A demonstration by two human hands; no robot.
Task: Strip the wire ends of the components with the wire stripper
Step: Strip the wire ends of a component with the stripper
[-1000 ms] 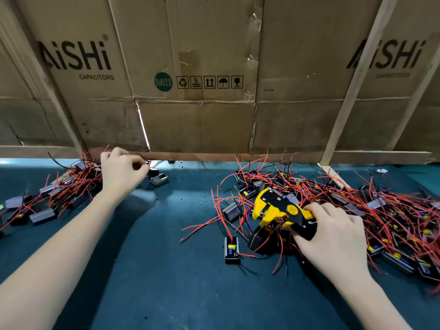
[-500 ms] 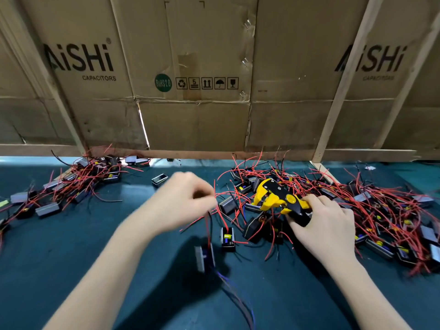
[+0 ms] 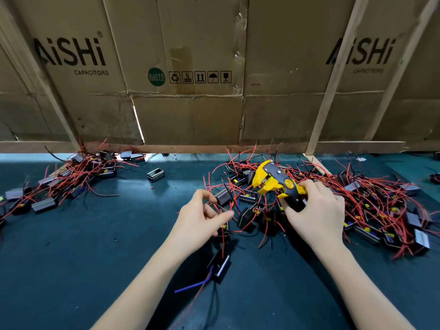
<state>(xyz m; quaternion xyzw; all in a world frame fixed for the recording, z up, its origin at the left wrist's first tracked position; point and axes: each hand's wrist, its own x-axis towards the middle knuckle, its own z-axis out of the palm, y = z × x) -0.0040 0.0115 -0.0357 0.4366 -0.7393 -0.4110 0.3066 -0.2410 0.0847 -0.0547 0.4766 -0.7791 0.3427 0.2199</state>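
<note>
Two heaps on a dark green worktop (image 3: 71, 246), split for sorting, by the look of it: a smaller pile (image 3: 71, 177) of little boxed components with red leads toward the far left edge, a much larger tangle (image 3: 371, 206) sprawled from the middle to the right edge, backed by a wall of flattened cardboard boxes (image 3: 190, 67). Judged from the layout, raw stock on the right and finished pieces on the left, though stripped ends too small to confirm.

Right hand (image 3: 316, 215) wrapped round the handles of a yellow-and-black wire stripper (image 3: 273, 181), fingers curled tight on the grip, tool head pointing away and left above the big tangle, kept ready at the pile so each new lead needs only a short reach.

Left hand (image 3: 202, 215) hovering at the near edge of the big tangle, fingers half-curled with thumb and forefinger drawn toward each other among red leads (image 3: 219, 206); whether a wire is actually pinched, impossible to tell. Just below it, one black component (image 3: 221, 266) lying on the worktop toward the near edge, trailing a blue lead (image 3: 190, 285) and a red one.

Compared with half a second ago: left hand now further right and closer to the stripper, no longer dangling a component in the air, that piece or one like it now down on the worktop. A second ago, the same hand over at the left pile. Right hand and stripper barely shifted throughout.
</note>
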